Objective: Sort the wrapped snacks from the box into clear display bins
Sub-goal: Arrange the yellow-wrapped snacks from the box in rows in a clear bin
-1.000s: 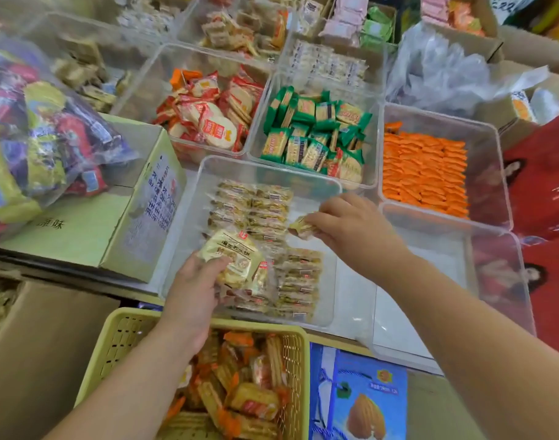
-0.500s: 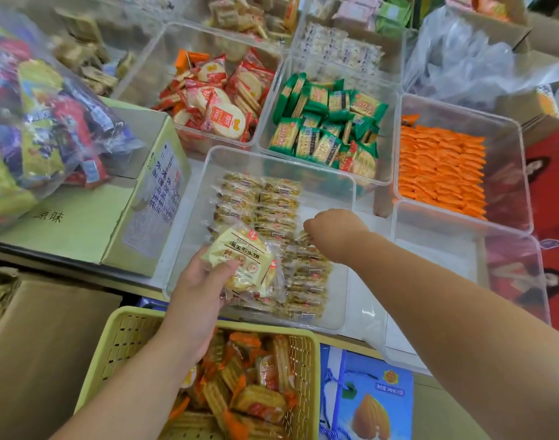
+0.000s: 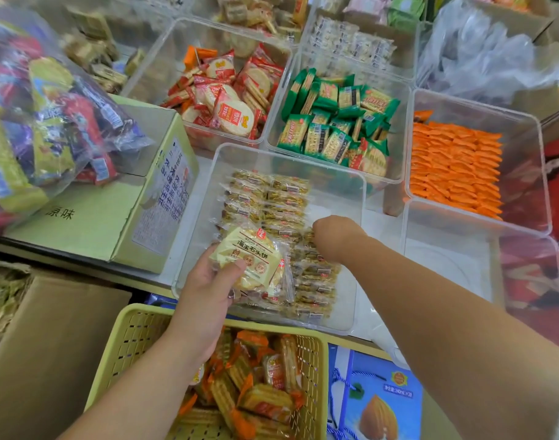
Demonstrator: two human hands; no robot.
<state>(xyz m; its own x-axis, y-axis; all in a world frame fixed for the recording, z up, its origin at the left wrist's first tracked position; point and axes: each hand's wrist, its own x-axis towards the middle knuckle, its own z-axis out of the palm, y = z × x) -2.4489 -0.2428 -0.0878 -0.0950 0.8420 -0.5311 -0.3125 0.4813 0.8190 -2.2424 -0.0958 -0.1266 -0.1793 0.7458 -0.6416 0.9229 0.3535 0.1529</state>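
A clear display bin (image 3: 332, 173) sits in front of me with rows of wrapped yellow snacks (image 3: 268, 198) lying in it. My left hand (image 3: 208, 281) grips a stack of pale yellow wrapped snack packs (image 3: 249, 258) over the bin's near left part. My right hand (image 3: 333, 236) reaches down into the bin, knuckles up, fingers curled onto the right-hand row of packs (image 3: 316, 274). Its fingertips are hidden, so what they hold cannot be made out.
A yellow basket (image 3: 138, 331) of orange-wrapped snacks is below my left arm. Green cardboard box (image 3: 90, 223) at left under a bag of mixed snacks (image 3: 49, 122). Bins of red (image 3: 227, 100), green (image 3: 335, 122) and orange (image 3: 453, 166) packs lie behind; a bare clear bin (image 3: 446, 258) right.
My right hand moved down from above the bin with a small pack and now sits low on the right-hand row. The left hand held its stack nearly still.
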